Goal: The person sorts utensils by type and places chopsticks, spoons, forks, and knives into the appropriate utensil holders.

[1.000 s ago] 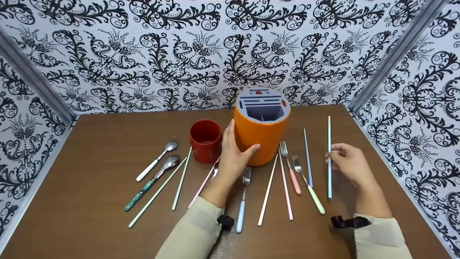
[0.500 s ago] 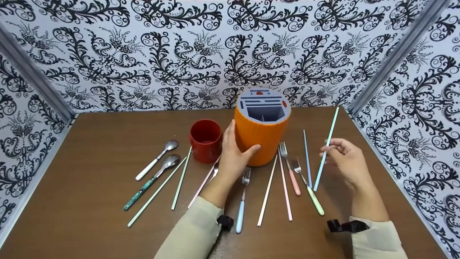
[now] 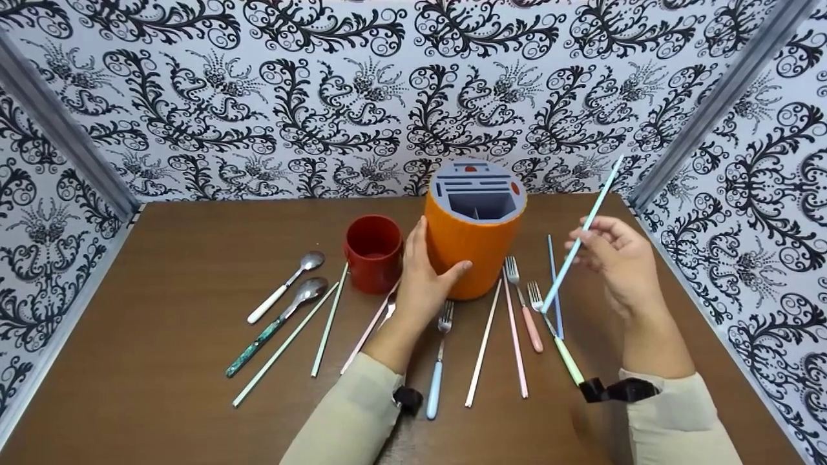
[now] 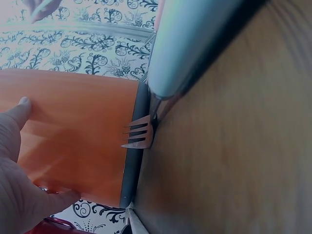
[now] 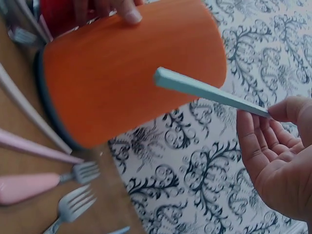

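Observation:
My left hand (image 3: 423, 278) holds the left and front of an orange cutlery holder (image 3: 478, 255), its thumb across the front wall. The holder stands upright, with a grey slotted top. My right hand (image 3: 623, 258) pinches a light-blue chopstick (image 3: 597, 205) between thumb and fingers, tilted above the table to the holder's right. One end of this chopstick (image 5: 204, 91) points toward the camera in the right wrist view. Below that hand lie a blue chopstick (image 3: 552, 265) and a green-handled fork (image 3: 568, 361). A blue-handled fork (image 3: 435, 381) lies before the holder.
A red mug (image 3: 373, 274) stands left of the holder. Two spoons, one white-handled (image 3: 268, 305) and one green-patterned (image 3: 261, 339), lie farther left near green chopsticks (image 3: 284, 345). Pink and white chopsticks and a pink-handled fork (image 3: 532, 329) lie in front. Patterned walls enclose the table.
My right hand has lifted the light-blue chopstick off the table, tilting it and bringing it up and slightly left. The left hand stays on the holder.

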The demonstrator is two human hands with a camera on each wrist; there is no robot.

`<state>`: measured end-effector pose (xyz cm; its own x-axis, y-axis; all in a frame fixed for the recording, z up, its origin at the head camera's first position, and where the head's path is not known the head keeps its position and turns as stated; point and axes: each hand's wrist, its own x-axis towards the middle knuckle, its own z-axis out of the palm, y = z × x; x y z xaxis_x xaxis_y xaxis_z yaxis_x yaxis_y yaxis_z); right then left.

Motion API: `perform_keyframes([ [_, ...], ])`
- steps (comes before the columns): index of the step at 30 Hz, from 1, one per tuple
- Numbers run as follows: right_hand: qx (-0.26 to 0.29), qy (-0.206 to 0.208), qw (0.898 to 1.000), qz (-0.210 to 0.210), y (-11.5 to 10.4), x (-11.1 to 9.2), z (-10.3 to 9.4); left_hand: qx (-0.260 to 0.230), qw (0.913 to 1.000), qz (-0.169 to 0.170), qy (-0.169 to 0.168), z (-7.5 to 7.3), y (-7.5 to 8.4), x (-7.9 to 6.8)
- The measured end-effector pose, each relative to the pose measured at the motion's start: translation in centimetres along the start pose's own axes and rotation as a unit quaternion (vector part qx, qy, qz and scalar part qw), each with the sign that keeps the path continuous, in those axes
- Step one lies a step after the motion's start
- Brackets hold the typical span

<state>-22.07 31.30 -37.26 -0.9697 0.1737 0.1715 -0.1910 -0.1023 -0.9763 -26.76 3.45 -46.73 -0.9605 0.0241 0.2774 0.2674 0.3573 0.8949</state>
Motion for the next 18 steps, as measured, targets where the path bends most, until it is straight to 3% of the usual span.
perform_keyframes([
  [9, 0.099, 0.019, 0.994, -0.04, -2.8, 1.3, 2.5, 0.001, 1.0, 0.004, 0.001, 0.0, 0.0, 0.0],
  [18, 0.2, 0.074, 0.974, -0.073, -5.1, 2.6, 4.8, 0.004, 1.0, 0.004, -0.001, 0.0, -0.1, -0.1],
])
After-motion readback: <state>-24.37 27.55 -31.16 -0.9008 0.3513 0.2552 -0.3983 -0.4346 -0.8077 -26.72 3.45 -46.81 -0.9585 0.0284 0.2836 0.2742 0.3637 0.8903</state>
